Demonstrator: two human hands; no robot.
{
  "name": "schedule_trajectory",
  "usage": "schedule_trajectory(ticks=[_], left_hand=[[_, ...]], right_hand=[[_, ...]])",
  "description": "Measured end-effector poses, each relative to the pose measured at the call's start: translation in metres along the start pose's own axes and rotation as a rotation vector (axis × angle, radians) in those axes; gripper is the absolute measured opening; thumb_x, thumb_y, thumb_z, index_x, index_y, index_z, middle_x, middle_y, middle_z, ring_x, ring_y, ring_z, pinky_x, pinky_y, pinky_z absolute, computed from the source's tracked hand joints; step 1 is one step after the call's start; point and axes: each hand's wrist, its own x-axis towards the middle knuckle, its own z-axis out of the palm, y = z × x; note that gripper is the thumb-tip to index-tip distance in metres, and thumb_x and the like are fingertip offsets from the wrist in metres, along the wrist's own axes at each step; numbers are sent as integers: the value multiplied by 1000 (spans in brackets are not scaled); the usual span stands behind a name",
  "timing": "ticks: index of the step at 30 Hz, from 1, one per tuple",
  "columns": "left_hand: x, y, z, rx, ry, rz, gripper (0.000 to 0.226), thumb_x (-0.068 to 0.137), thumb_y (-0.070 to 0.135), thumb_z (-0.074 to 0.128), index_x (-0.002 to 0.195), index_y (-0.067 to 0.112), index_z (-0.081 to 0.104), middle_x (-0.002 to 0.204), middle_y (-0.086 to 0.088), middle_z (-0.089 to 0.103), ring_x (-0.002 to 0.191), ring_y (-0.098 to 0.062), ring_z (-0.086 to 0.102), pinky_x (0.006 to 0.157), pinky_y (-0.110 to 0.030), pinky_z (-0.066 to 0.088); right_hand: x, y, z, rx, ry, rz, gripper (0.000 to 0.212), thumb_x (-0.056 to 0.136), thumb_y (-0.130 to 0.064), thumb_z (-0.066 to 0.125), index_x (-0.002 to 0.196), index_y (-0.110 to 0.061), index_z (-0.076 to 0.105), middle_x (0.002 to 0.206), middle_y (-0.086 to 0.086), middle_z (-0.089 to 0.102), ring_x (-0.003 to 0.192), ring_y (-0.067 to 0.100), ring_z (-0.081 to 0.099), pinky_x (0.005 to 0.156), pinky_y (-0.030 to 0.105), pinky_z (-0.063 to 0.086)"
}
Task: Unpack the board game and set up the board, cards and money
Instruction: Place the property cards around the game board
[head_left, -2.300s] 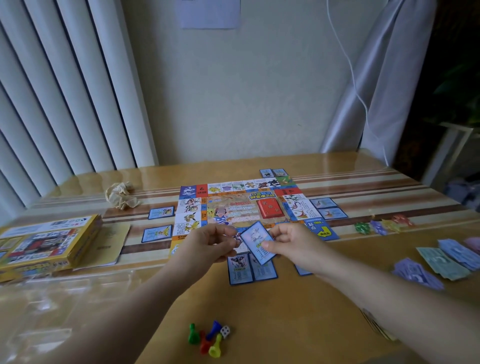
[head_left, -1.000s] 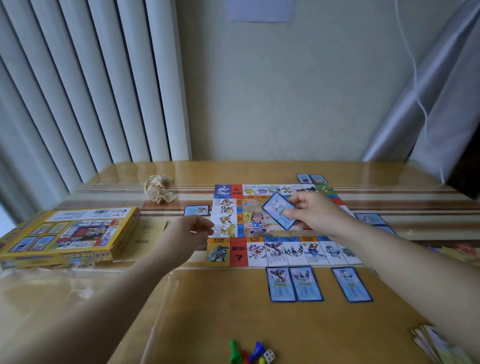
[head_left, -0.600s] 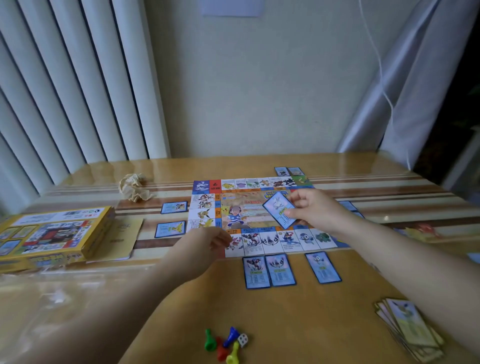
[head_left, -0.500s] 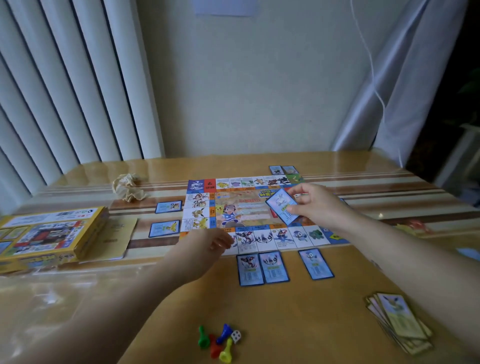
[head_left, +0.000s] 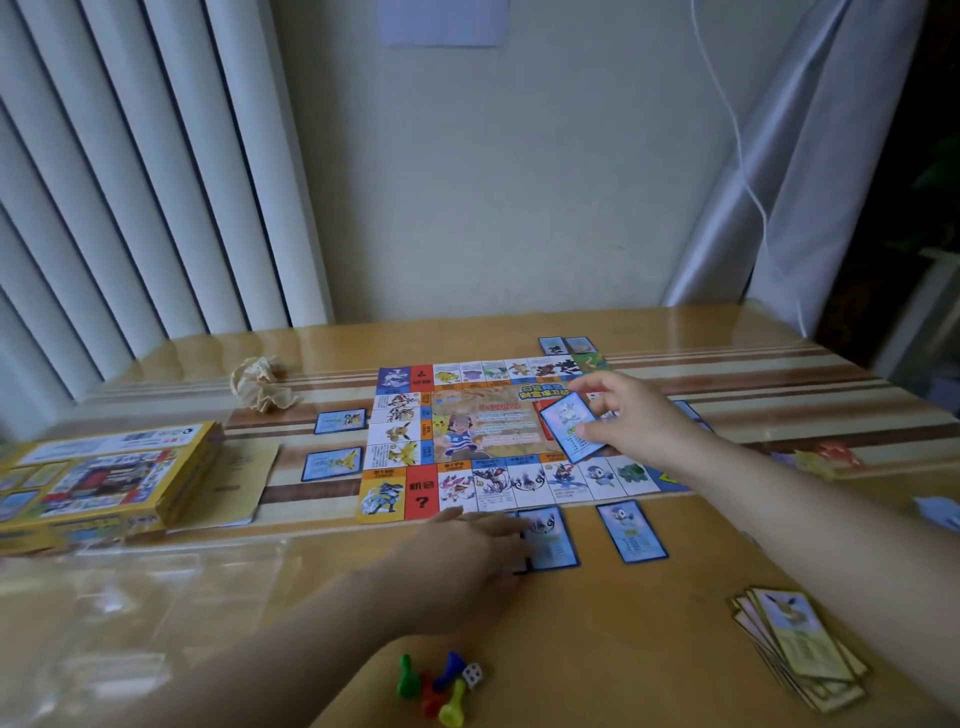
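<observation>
Blue card (head_left: 570, 432) pinched by right hand (head_left: 634, 415) fingers (head_left: 597, 430) over board (head_left: 467, 434).

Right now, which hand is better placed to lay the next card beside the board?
The right hand: it pinches a blue card over the board. The left hand rests flat on the laid cards, holding nothing.

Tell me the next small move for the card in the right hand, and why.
Probably lower the card pinched by the right hand onto the table just outside the board, beside its matching square. Other blue cards, like the near-edge card, already lie that way; which square matches is too blurred to tell.
</observation>
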Motion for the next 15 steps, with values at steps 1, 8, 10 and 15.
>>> schedule_trajectory(ticks=[1,8,10,15], left_hand=[[-1,-1,-4,-60,38,-28,44,100,35,39,144,41,32,155,19,20,139,-9,27,114,-33,22],[-9,-42,-48,-921,349,-408,32,97,39,47,124,25,56,116,11,63,101,-4,61,78,-20,49],[-4,-59,-57,-1338,430,-499,19,96,29,52,105,16,63,104,3,69,93,-12,66,85,-31,51],[14,-112,-77,-1622,681,-611,11,96,8,50,90,5,58,85,-8,65,78,-16,65,79,-30,53]], right_hand=[[4,-6,5,26,-11,-7,39,88,-5,62,123,-19,51,91,-1,63,75,20,63,64,34,51],[44,-58,50,345,-1,-30,16,87,-3,63,88,-13,51,89,12,69,63,14,63,55,23,50],[57,-72,67,487,-25,-22,22,86,3,62,84,-11,46,82,12,65,59,16,62,56,24,50],[96,-97,99,392,-89,-83,29,86,1,63,87,-18,41,99,14,64,70,20,68,66,30,57]])
